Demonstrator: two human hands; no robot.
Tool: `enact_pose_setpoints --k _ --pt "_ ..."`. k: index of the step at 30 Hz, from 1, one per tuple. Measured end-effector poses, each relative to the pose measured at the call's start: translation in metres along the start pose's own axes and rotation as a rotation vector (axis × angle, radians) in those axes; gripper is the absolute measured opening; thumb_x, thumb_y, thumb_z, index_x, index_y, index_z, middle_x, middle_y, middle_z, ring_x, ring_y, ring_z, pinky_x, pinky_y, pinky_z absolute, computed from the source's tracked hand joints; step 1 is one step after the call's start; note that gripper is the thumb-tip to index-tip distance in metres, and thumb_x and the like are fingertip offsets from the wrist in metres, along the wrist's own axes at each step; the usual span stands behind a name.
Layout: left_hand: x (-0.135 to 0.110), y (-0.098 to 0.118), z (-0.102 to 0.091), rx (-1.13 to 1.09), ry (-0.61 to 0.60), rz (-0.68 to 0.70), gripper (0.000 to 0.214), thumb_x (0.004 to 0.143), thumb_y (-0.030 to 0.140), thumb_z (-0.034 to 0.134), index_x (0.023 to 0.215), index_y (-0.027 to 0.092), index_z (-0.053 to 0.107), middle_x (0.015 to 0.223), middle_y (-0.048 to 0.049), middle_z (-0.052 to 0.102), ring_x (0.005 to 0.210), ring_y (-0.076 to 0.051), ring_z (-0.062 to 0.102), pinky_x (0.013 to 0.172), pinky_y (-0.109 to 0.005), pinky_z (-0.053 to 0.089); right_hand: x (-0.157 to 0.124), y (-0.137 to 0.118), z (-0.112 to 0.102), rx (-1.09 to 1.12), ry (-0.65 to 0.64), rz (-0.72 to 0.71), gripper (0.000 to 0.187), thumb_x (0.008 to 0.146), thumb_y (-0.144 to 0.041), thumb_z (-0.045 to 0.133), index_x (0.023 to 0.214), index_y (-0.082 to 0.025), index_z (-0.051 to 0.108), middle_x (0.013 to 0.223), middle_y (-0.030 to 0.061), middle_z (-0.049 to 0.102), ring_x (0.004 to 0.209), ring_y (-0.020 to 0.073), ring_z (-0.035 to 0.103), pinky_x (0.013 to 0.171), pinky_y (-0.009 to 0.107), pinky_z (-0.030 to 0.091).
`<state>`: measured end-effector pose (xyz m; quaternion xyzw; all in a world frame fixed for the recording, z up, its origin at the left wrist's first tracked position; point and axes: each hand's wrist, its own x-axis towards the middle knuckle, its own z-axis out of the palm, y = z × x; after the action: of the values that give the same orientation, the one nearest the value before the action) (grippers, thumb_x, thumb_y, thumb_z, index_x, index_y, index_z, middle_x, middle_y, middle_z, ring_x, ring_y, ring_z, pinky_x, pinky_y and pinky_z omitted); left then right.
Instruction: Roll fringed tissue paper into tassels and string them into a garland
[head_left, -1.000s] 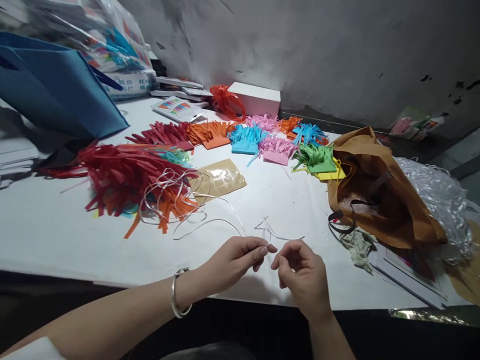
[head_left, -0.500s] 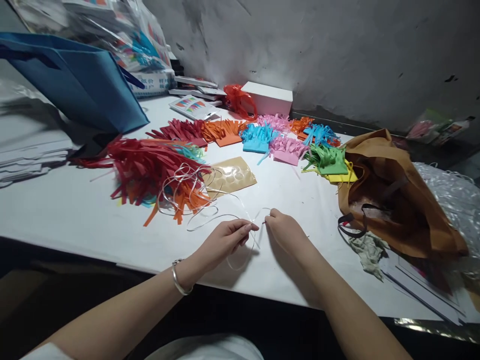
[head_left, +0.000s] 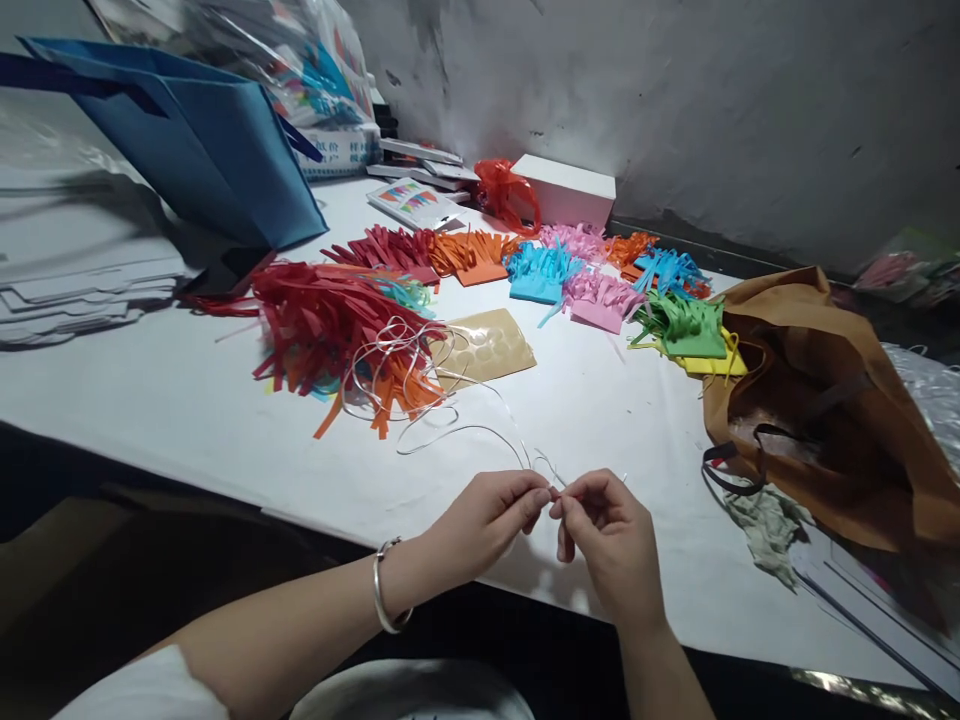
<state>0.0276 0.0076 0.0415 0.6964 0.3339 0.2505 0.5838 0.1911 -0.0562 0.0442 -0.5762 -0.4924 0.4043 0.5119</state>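
My left hand (head_left: 504, 515) and my right hand (head_left: 611, 530) meet fingertip to fingertip above the table's front part. Both are closed in a pinch on a thin white ribbon (head_left: 480, 428). The ribbon runs back from my fingers in loose loops and tangles over a bunch of red and orange paper tassels (head_left: 322, 330). A small dark reddish bit shows between the fingertips, too small to name. Just behind the hands lies a tan sheet of clear round stickers (head_left: 487, 345), partly under the tassels and ribbon.
Fringed paper pieces stand in a row behind, such as blue (head_left: 536, 275), pink (head_left: 600, 303) and green (head_left: 690, 325). A brown fabric bag (head_left: 817, 310) gapes at the right, a crumpled cloth (head_left: 769, 525) beside it. A blue bag (head_left: 217, 150) and a white box (head_left: 566, 190) stand farther back.
My hands have come together and nearer to the table's front edge. The right hand has turned, its fingertips now against the left's. The view has shifted slightly.
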Motion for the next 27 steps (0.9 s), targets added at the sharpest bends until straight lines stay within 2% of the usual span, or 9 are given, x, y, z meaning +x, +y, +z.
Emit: enact_pose_setpoints --k 3,5,7,9,12,13,15,19,27 --pt "-0.002 0.005 0.001 0.175 0.004 0.082 0.029 0.097 0.032 0.046 0.083 0.015 0.065 0.071 -0.0004 0.061 0.066 -0.012 0.052 0.064 -0.022 0.041 -0.012 0.006 0.000 -0.248 0.107 -0.240 0.007 0.091 -0.022 0.059 0.085 -0.021 0.062 0.070 0.0000 0.064 0.055 0.0120 0.061 0.053 0.023 0.050" --pt "-0.003 0.006 -0.001 0.223 -0.005 0.094 0.029 0.098 0.031 0.045 0.083 0.015 0.065 0.070 -0.0003 0.061 0.066 -0.012 0.052 0.064 -0.022 0.040 -0.017 0.009 -0.005 -0.476 0.067 -0.444 0.012 0.093 -0.017 0.056 0.094 -0.020 0.068 0.077 0.0038 0.068 0.068 0.0147 0.065 0.063 0.025 0.052" --pt "-0.004 0.007 -0.003 0.213 -0.010 0.093 0.032 0.099 0.032 0.044 0.086 0.015 0.067 0.067 0.0010 0.057 0.063 -0.011 0.050 0.063 -0.022 0.040 -0.023 0.011 -0.011 -0.553 0.018 -0.520 0.018 0.094 -0.015 0.053 0.100 -0.019 0.070 0.082 0.0059 0.069 0.074 0.0161 0.067 0.068 0.026 0.052" --pt "-0.007 0.006 -0.004 0.153 -0.011 0.090 0.034 0.100 0.035 0.043 0.094 0.014 0.070 0.064 0.0022 0.053 0.062 -0.011 0.048 0.062 -0.022 0.039 -0.029 0.013 -0.015 -0.441 0.032 -0.380 0.017 0.095 -0.020 0.054 0.093 -0.019 0.071 0.077 0.0037 0.067 0.066 0.0139 0.065 0.062 0.024 0.051" --pt "-0.010 0.004 -0.002 -0.006 -0.033 0.048 0.039 0.099 0.042 0.046 0.106 0.013 0.071 0.063 0.0023 0.052 0.060 -0.011 0.047 0.059 -0.022 0.038 -0.037 0.017 -0.016 -0.083 0.035 0.039 0.024 0.093 -0.036 0.061 0.078 -0.018 0.069 0.064 -0.0010 0.059 0.047 0.0092 0.055 0.047 0.021 0.045" --pt "-0.011 0.004 0.000 -0.077 -0.055 0.007 0.040 0.098 0.045 0.049 0.109 0.013 0.071 0.063 0.0023 0.053 0.058 -0.010 0.045 0.056 -0.021 0.036 -0.038 0.018 -0.016 0.030 0.019 0.158 0.028 0.090 -0.041 0.064 0.076 -0.018 0.069 0.061 -0.0019 0.057 0.043 0.0081 0.053 0.044 0.020 0.043" --pt "-0.012 0.002 0.004 -0.250 -0.111 -0.113 0.044 0.094 0.048 0.054 0.116 0.013 0.070 0.061 0.0032 0.053 0.051 -0.008 0.037 0.050 -0.020 0.029 -0.039 0.022 -0.014 0.194 -0.008 0.299 0.033 0.085 -0.047 0.069 0.074 -0.016 0.069 0.059 -0.0022 0.057 0.040 0.0070 0.051 0.040 0.019 0.040" --pt "-0.012 0.001 0.011 -0.580 -0.189 -0.330 0.049 0.087 0.048 0.065 0.121 0.013 0.066 0.057 0.0055 0.051 0.045 -0.005 0.025 0.043 -0.020 0.016 -0.039 0.025 -0.010 0.331 -0.029 0.377 0.035 0.079 -0.047 0.075 0.070 -0.014 0.069 0.055 -0.0019 0.058 0.036 0.0045 0.048 0.037 0.015 0.033" --pt "-0.014 0.001 0.010 -0.702 -0.252 -0.347 0.047 0.084 0.045 0.071 0.117 0.011 0.068 0.053 0.0038 0.056 0.042 -0.004 0.028 0.041 -0.020 0.012 -0.042 0.022 -0.005 0.561 -0.020 0.503 0.036 0.066 -0.044 0.084 0.061 -0.013 0.067 0.044 -0.0011 0.056 0.026 0.0034 0.041 0.029 0.013 0.024"
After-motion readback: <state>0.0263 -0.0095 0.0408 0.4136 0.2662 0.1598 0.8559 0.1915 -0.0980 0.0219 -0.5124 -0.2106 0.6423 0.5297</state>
